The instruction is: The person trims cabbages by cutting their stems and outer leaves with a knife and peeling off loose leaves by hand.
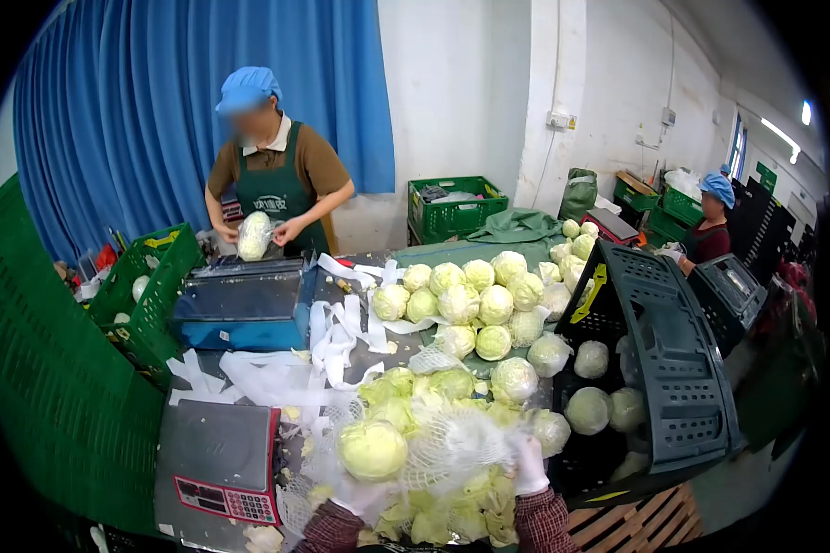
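My left hand (pixel 363 496), in a white glove, is under and behind a round pale-green cabbage (pixel 372 450) and appears to hold it; its fingers are mostly hidden. White foam netting (pixel 461 441) stretches from beside this cabbage toward my right hand (pixel 530 468), also gloved. My right hand's closed fingers grip the far end of the netting, blurred by motion. Loose cabbage leaves (pixel 438 516) lie beneath both hands. Many cabbages (pixel 493 305) are heaped farther up the table, some wrapped in netting or film.
At left stands a scale (pixel 221 452) with a red-edged keypad. A tipped dark crate (pixel 673 369) holding wrapped cabbages is at right. Across the table, a co-worker (pixel 281 175) handles a cabbage above a blue-sided machine (pixel 240 309). White netting strips (pixel 337 341) lie between.
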The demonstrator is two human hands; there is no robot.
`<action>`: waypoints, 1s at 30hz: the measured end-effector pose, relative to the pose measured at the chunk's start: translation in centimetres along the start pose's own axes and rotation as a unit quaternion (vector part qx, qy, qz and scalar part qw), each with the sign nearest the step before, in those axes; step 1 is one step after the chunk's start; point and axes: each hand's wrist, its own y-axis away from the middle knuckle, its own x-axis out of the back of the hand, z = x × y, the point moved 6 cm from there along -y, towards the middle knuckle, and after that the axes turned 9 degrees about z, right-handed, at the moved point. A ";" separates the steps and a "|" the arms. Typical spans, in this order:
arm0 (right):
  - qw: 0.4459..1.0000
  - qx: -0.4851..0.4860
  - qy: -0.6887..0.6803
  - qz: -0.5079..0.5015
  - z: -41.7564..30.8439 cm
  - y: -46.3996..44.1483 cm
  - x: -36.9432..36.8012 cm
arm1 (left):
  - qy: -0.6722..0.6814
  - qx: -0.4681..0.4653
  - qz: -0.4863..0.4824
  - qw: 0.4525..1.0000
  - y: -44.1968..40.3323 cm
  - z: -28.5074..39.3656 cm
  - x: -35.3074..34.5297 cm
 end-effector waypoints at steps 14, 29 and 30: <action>0.951 0.110 0.270 -0.104 -0.6 10.8 -6.1 | -0.844 -0.197 0.092 0.490 -2.0 -0.7 5.5; 0.915 0.118 0.361 -0.138 1.4 14.5 -6.0 | -0.895 -0.184 0.109 0.391 -1.2 -1.8 4.7; 0.912 0.142 0.369 -0.109 2.8 14.0 -5.7 | -0.912 -0.171 0.106 0.358 -1.2 -1.9 4.6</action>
